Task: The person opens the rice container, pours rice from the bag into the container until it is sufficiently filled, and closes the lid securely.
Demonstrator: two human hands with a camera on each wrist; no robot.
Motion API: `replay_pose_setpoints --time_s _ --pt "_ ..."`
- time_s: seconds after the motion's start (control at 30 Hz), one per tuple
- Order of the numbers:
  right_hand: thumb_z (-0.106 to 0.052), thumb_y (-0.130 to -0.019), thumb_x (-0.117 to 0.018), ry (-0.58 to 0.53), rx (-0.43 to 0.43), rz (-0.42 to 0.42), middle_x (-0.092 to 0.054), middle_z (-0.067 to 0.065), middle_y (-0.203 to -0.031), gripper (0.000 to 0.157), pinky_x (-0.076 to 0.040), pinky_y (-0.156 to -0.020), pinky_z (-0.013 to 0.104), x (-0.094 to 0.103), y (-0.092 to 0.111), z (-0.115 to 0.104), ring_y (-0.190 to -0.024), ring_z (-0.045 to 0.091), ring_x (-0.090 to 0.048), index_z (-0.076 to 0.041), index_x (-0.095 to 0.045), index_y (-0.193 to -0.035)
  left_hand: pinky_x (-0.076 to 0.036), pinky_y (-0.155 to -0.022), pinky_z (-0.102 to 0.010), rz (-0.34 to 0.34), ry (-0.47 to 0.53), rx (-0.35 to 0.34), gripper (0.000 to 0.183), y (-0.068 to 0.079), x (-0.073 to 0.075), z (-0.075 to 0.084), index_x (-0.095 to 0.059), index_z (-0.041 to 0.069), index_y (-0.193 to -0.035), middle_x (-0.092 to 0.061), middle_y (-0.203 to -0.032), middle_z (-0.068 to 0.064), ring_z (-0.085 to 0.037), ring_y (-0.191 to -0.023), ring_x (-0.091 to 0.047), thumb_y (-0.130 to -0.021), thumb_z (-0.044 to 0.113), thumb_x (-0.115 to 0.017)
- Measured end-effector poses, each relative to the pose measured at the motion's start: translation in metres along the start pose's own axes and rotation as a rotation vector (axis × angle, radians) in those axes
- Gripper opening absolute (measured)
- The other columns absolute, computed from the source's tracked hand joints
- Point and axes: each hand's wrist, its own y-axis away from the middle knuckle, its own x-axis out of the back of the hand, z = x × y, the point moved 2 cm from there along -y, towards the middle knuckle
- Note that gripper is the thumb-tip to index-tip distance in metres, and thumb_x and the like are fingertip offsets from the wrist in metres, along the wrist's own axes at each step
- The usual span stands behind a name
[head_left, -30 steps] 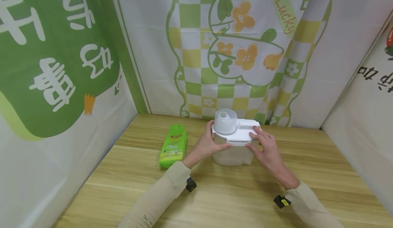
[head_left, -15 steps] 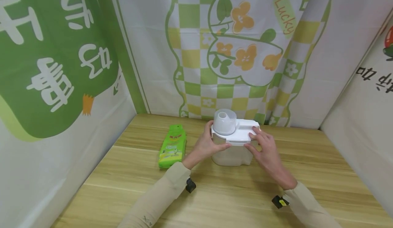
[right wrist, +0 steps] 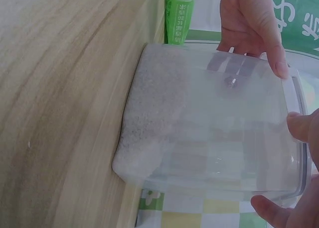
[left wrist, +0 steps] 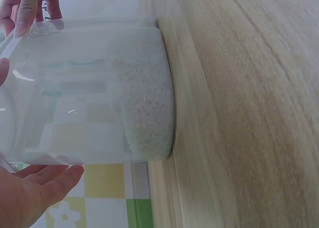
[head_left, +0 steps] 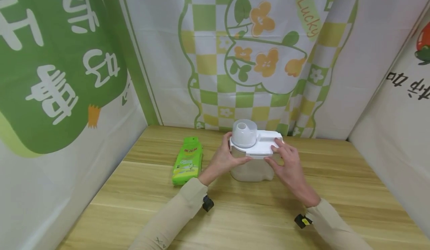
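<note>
A clear plastic rice storage container (head_left: pixel 252 170) with a white lid (head_left: pixel 265 148) stands upright on the table. A clear measuring cup (head_left: pixel 244 134) sits upside down on the lid's left part. Pale rice-like grains (left wrist: pixel 145 88) fill the bottom of the container. My left hand (head_left: pixel 224 159) grips its left side, thumb across the front by the lid's clip and fingers round the side. At the right end my right hand (head_left: pixel 291 164) holds the lid, thumb under the front edge and fingers on top near the handle. The right thumb (right wrist: pixel 299 127) presses at the rim.
A green packet (head_left: pixel 188 162) lies on the wooden table (head_left: pixel 242 220), left of the container. Behind the container hangs a green and white checked curtain (head_left: pixel 208 63). Printed cloth walls (head_left: pixel 111 160) stand at both sides.
My right hand has shifted slightly left, its thumb sliding a little along the lid's front edge. The left hand and container keep their places; the head view shifts slightly.
</note>
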Motion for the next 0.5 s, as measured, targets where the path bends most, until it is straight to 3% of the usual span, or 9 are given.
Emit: replay_pose_setpoints --time_s 0.5 --pt "-0.011 -0.065 -0.089 0.060 -0.006 0.067 -0.064 0.027 -0.124 0.043 -0.048 -0.082 0.061 -0.0044 0.0036 -0.0002 -0.103 0.051 -0.058 0.002 -0.065 -0.098 -0.043 -0.110 -0.038 0.038 -0.080 -0.039 0.104 -0.0024 -0.0046 -0.0023 -0.024 0.007 -0.146 -0.049 -0.141 -0.014 -0.026 -0.130 -0.051 -0.069 0.032 -0.089"
